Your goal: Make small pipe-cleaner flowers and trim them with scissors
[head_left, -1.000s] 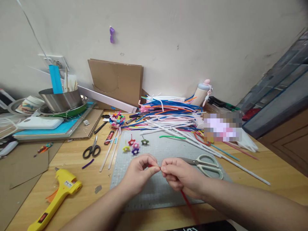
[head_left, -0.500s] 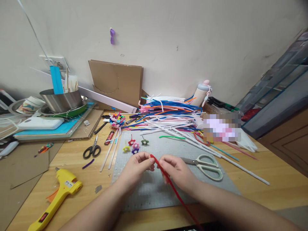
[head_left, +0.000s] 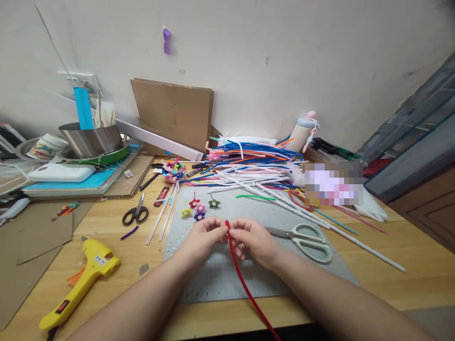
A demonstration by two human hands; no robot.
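Note:
A long red pipe cleaner [head_left: 242, 283] runs from my fingertips down past the table's front edge, its upper end bent into a small loop. My left hand [head_left: 208, 237] pinches this end from the left. From the other side my right hand [head_left: 253, 239] pinches it too, the fingertips of both hands almost touching. Beneath them lies a grey cutting mat [head_left: 209, 279]. Just beyond my hands sit several small pipe-cleaner flowers, among them a pink flower [head_left: 200, 208] and a green flower [head_left: 214, 202]. Pale green scissors [head_left: 307, 241] rest to the right of my right hand.
At left lie a yellow glue gun [head_left: 85, 279], black scissors [head_left: 135, 214] and clear glue sticks [head_left: 164, 218]. A heap of coloured pipe cleaners [head_left: 256, 163] fills the back, near a bottle [head_left: 304, 132]. Cardboard [head_left: 174, 113] leans on the wall. A steel bowl [head_left: 90, 139] stands back left.
My hands have come closer together, and the red pipe cleaner's end has gone from nearly straight to a small loop. Its long tail has swung left. The camera view has shifted slightly.

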